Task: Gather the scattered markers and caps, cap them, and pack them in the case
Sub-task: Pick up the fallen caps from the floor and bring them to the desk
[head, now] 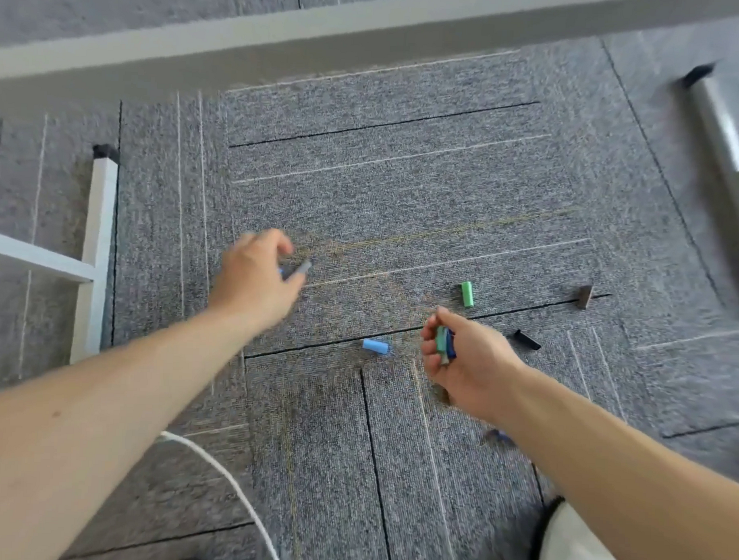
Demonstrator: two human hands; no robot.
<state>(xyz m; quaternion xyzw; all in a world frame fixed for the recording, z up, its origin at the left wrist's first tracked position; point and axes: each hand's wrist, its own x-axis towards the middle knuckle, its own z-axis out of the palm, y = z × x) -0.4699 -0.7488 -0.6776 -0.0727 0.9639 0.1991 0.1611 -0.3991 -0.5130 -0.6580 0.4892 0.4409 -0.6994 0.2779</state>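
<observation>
Spreading across the whole floor, the grey carpet (405, 176) carries everything here. The pale table rail (367, 41) runs over its far edge, with a white leg (96, 249) at the left edge and a metal leg (724, 137) at the far right corner. So the pieces have ended up under a table, and that's why both arms stretch low and forward. A white cable (227, 476) curls along the near side.

Now the hands. The left hand (259, 271) is out left of centre, its fingers curled round a small grey piece (302, 269) with a speck of blue beside it. It's blurred, so I can't say whether that's a cap or a marker. The right hand (461, 358) sits nearer, palm turned inward, fingers clenched round a bunch of green and dark-blue pieces (444, 343). By my reading it serves as the collecting hand while the left does the picking.

Loose on the carpet are four caps. The light-blue cap (376, 346) lies between the two hands, the easiest grab. The green cap (468, 294) lies just beyond the right hand. The black cap (527, 339) is just right of that hand, and a brown cap (584, 296) is farther toward the right edge. Something blue (496, 436) peeks from under the right forearm.

No case in view, so this looks like gathering. Capping and packing are not yet begun.
</observation>
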